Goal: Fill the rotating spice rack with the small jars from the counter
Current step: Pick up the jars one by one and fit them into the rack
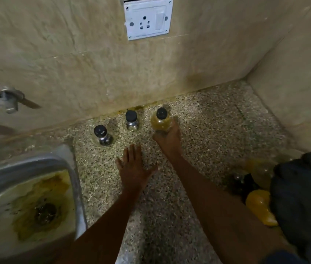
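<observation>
Three small black-capped jars stand on the speckled counter (217, 134) near the back wall. The left jar (103, 135) and the middle jar (131, 121) hold dark contents. The right jar (160, 121) is filled with yellow-green spice, and my right hand (168, 139) is wrapped around its near side. My left hand (133, 168) lies flat on the counter with fingers spread, holding nothing, just in front of the middle jar. At the right edge the spice rack (299, 187) is a dark blurred shape with yellow jars (259, 204) beside it.
A stained steel sink (69, 168) fills the lower left. A tap fitting (10, 100) sticks out of the tiled wall at the left. A white socket plate (148, 19) sits high on the wall. A side wall closes the counter's right corner.
</observation>
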